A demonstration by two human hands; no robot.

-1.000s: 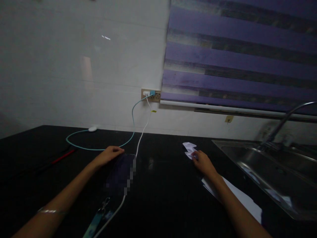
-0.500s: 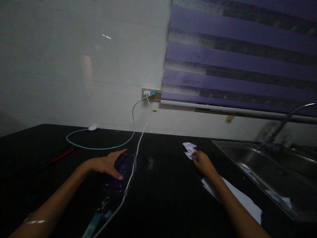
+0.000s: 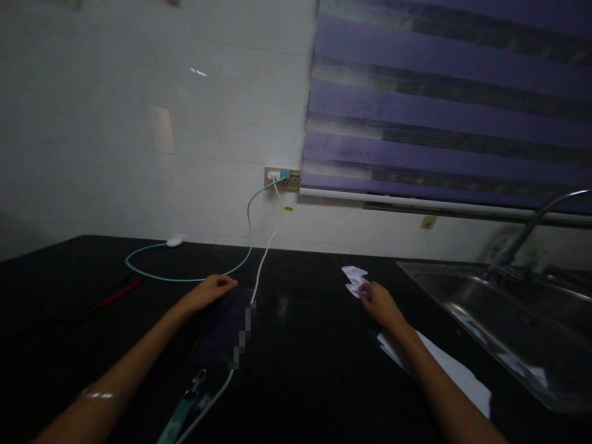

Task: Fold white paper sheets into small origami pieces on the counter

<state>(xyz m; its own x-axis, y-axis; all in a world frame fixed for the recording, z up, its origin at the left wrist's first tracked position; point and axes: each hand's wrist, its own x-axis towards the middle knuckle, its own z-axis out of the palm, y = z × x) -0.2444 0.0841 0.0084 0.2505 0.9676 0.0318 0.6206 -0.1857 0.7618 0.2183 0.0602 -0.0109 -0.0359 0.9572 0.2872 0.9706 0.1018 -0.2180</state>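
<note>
A: What is being handled?

B: A small white paper [image 3: 354, 272], folded into angular points, is laid flat on the dark counter [image 3: 319, 370]. Its near end is touched by the right hand [image 3: 380, 305], whose fingertips are bent close together; whether the paper is pinched or only pinned down cannot be told.

A: How much seems done?

B: Some folds have apparently been made, judging by the pointed outline. Whether any are left cannot be judged. Loose white sheets [image 3: 456, 370] are seen partly beneath the right forearm [image 3: 430, 376], apparently unfolded.

A: And the left hand [image 3: 210, 291]?

B: It is rested at the far left corner of a phone [image 3: 224, 327], fingers loosely curled; no firm hold can be made out. The phone's screen looks dark.

A: What lies farther out?

B: A teal strap [image 3: 178, 419] is seen near the phone's near end. A white cable [image 3: 263, 259] is run past the phone from a wall socket [image 3: 295, 179], where a teal cable [image 3: 166, 280] is also plugged in. To the right, a steel sink [image 3: 481, 308] is set, below a purple striped blind [image 3: 444, 105].
</note>
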